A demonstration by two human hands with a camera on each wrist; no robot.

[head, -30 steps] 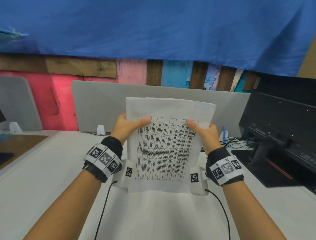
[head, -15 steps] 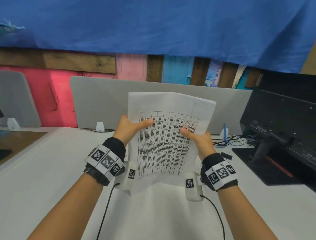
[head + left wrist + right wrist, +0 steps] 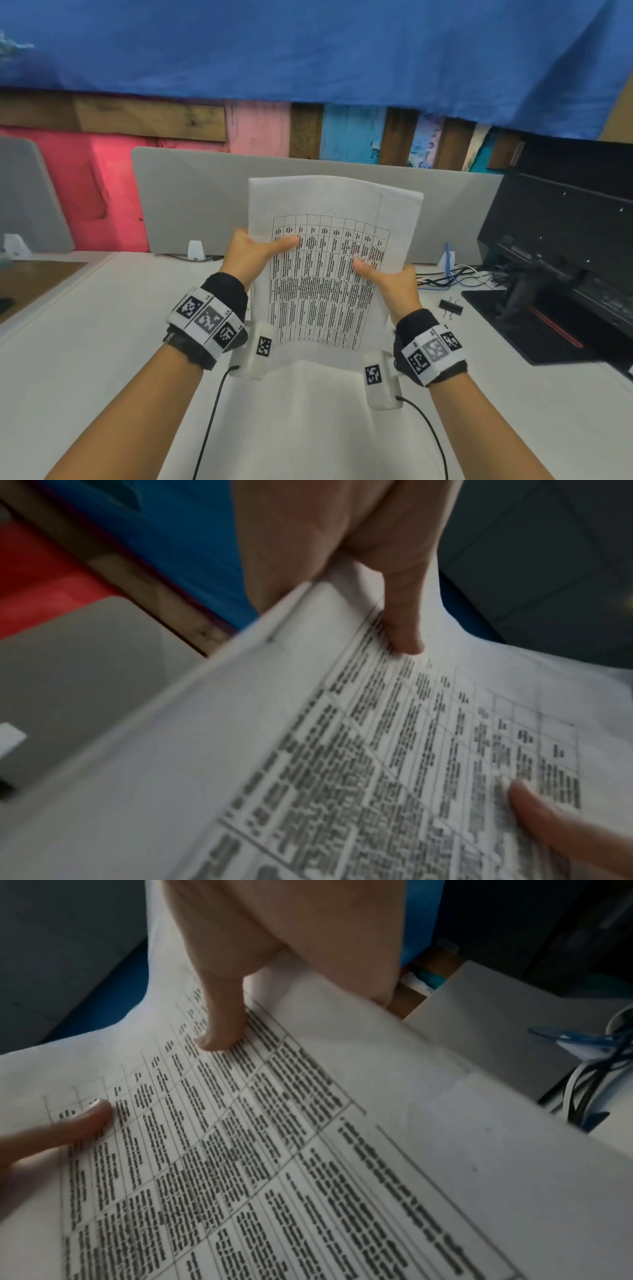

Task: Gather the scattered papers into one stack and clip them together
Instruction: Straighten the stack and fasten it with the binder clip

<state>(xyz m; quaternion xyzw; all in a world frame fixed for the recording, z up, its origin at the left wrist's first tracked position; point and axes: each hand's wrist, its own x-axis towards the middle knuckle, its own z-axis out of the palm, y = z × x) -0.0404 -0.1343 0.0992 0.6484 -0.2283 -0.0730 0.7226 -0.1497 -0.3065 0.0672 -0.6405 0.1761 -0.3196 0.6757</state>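
I hold a stack of white papers (image 3: 329, 274) printed with a table upright above the white desk (image 3: 85, 342), its lower edge near the desktop. My left hand (image 3: 253, 257) pinches the stack's left edge, thumb on the front sheet. My right hand (image 3: 387, 284) pinches the right edge lower down, thumb on the print. In the left wrist view the papers (image 3: 342, 750) fill the frame under my left hand (image 3: 394, 615). The right wrist view shows the papers (image 3: 308, 1150) beneath my right hand (image 3: 222, 1031). A black binder clip (image 3: 450, 306) lies on the desk right of my right hand.
A black monitor (image 3: 565, 240) on its stand occupies the right side. Tangled cables (image 3: 452, 277) lie behind the clip. A grey divider panel (image 3: 191, 205) stands along the desk's far edge, with a small white bracket (image 3: 196, 250) at its foot.
The stack has dipped slightly and its top now bows back. My right hand has slid lower along the right edge, and the binder clip has come into sight beside it.
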